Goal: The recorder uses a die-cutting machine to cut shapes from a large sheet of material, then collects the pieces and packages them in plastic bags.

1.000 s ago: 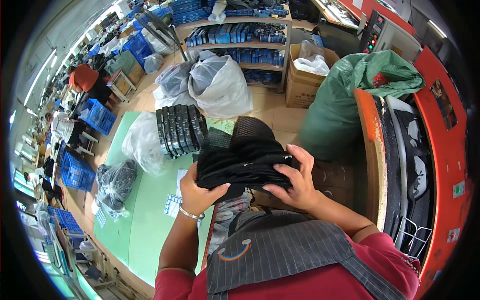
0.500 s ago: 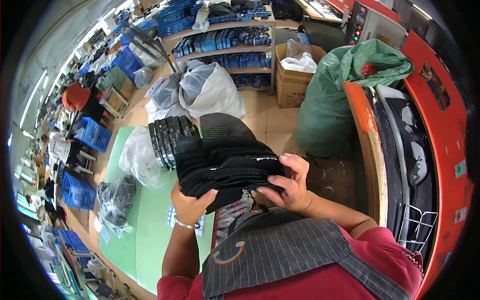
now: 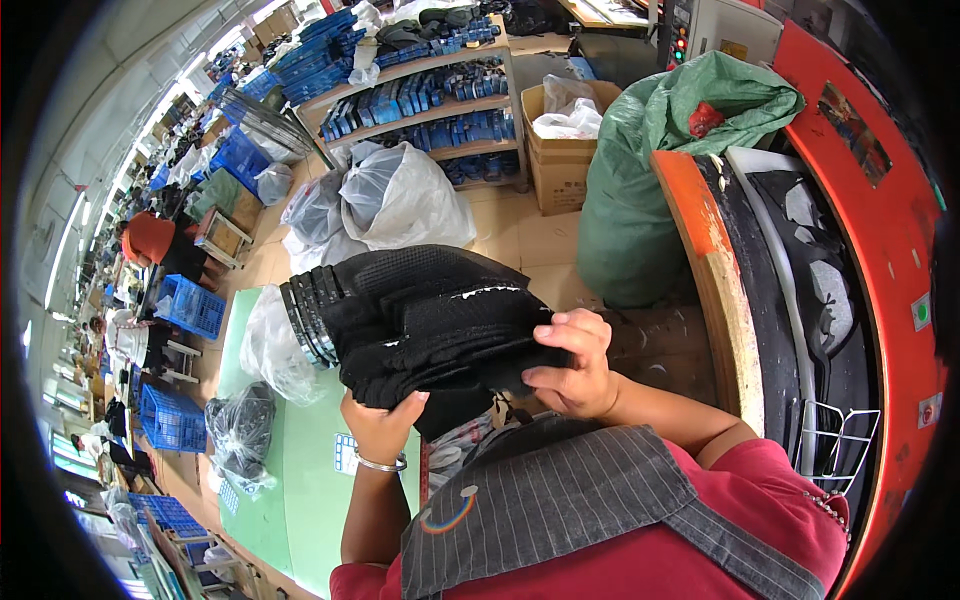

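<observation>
Between my hands is a thick stack of black fabric pieces (image 3: pixel 450 330), its layers fanned and uneven, a thin white line along one edge. My left hand (image 3: pixel 382 428), with a bangle at the wrist, grips the near left part, thumb on the near side. At the right end my right hand (image 3: pixel 578 365) has its fingers and thumb closed on the edges of the layers. Just beyond the stack's left end, banded black bundles (image 3: pixel 312 318) show above the table; the stack partly hides them.
Below lies a green table (image 3: pixel 300 500) with a clear plastic bag (image 3: pixel 278 345) and a bagged black bundle (image 3: pixel 240 430). A green sack (image 3: pixel 630 200), a carton (image 3: pixel 560 165) and white sacks (image 3: pixel 410 200) stand beyond. To the right is a red machine (image 3: pixel 900 300) with a wooden-edged board (image 3: pixel 715 290).
The stack has been turned and spread, its upper layers now lying lower and further right. My right fingers have shifted along its edge, and the whole view has moved slightly.
</observation>
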{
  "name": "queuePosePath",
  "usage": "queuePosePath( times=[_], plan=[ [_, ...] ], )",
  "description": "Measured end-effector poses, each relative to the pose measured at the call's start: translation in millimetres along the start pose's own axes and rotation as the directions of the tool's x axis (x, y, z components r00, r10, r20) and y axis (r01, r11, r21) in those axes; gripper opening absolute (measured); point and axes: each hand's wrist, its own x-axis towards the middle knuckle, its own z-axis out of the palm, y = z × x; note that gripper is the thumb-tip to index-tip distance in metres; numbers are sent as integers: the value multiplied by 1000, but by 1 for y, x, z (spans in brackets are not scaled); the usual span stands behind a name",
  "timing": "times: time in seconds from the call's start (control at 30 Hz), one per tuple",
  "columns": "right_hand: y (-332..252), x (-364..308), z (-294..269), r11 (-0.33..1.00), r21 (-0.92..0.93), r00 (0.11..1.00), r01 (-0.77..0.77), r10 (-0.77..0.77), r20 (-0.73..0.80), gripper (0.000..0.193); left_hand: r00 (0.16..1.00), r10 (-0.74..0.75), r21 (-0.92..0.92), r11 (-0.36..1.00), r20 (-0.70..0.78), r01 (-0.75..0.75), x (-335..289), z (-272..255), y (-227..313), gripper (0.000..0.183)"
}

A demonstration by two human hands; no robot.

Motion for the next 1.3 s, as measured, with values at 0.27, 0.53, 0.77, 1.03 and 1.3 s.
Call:
queuePosePath(
  times=[0.27, 0.53, 0.77, 1.03, 1.3],
  plan=[
    [4, 19, -13, 988, 145, 979, 53, -80, 185, 14, 987, -69, -33, 997, -144, 65, -13, 13, 14, 28],
    [10, 19, -13, 961, 214, 967, 177, -210, 143, 11, 966, -84, -31, 996, -246, 79, -30, 15, 16, 33],
    [10, 23, -3, 941, 333, 979, 58, -119, 167, 50, 967, -15, 68, 997, -255, 33, -38, 12, 21, 34],
    [4, 32, 5, 944, 328, 972, 34, -108, 210, 66, 950, 197, 405, 910, -241, -86, -43, 5, 17, 32],
    [5, 24, 17, 945, 320, 975, 69, -131, 178, 55, 973, 4, 86, 996, -229, 17, -51, -2, 12, 39]
  ],
)
